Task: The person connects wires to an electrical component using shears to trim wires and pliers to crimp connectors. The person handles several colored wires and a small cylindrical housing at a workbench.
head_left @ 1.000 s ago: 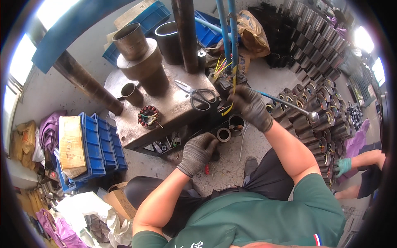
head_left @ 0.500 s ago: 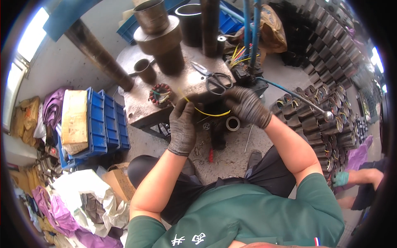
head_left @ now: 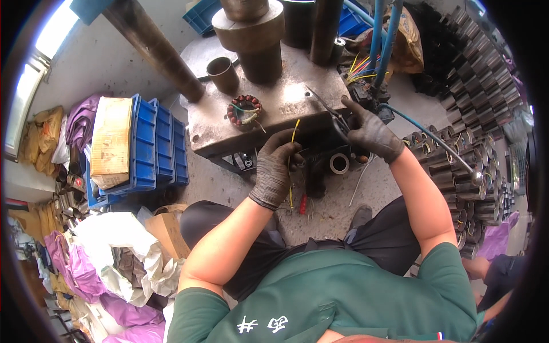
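Where the gloved left hand (head_left: 275, 163) pinches, thumb against fingertips with hardly a gap, one yellow wire (head_left: 295, 130) stands up out of the grip. Right of that grip, the gloved right hand (head_left: 373, 132) has its fingers hooked about the handles of one pair of scissors (head_left: 323, 102), pointing up and left over the press table (head_left: 280, 111); the fingers hide how far the handles are spread. Just beyond the left grip, one wound stator ring (head_left: 254, 106) lies near the table's edge, with one short steel sleeve (head_left: 224, 79) farther back and one stepped steel cylinder (head_left: 250, 34) behind. Beyond the right grip, two blue pipes (head_left: 376, 46) rise beside coloured wires (head_left: 359, 70) too tangled to count; farther right, one lever (head_left: 434, 140) ends in a single metal ball (head_left: 476, 178). Below the right grip is one steel ring (head_left: 331, 166). Well left of the left grip, one carton (head_left: 111, 143) sits against stacked blue crates (head_left: 144, 148), its printing too blurred to read. Nearer the body than either grip, two white characters (head_left: 278, 324) mark the green shirt (head_left: 354, 297).
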`<move>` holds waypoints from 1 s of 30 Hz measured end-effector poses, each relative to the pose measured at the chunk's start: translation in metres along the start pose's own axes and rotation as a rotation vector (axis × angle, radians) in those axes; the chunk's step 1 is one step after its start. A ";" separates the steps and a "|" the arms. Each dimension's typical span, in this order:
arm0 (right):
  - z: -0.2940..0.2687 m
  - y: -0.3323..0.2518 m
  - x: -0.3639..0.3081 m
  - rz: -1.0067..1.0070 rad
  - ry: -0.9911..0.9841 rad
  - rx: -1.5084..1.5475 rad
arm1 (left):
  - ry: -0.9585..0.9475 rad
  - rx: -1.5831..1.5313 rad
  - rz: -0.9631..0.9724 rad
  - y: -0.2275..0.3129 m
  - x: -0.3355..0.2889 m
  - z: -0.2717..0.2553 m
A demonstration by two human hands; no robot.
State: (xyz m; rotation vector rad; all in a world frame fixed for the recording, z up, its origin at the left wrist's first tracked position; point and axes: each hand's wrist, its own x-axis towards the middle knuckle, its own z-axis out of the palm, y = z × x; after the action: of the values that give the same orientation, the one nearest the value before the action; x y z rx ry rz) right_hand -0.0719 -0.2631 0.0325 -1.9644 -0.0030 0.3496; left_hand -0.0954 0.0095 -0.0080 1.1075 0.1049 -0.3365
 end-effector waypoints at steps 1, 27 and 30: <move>0.005 -0.006 -0.008 0.045 -0.030 0.024 | -0.015 0.006 -0.010 0.000 -0.002 -0.001; 0.013 -0.003 -0.056 -0.168 -0.013 0.690 | -0.235 -0.225 -0.157 0.009 -0.020 0.017; 0.035 0.009 -0.057 -0.120 0.010 0.385 | -0.216 -0.157 -0.072 -0.001 -0.015 0.013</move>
State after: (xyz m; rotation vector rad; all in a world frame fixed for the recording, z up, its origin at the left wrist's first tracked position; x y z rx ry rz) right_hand -0.1361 -0.2443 0.0252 -1.5763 -0.0436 0.2415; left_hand -0.1110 0.0009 0.0004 0.9082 -0.0202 -0.5014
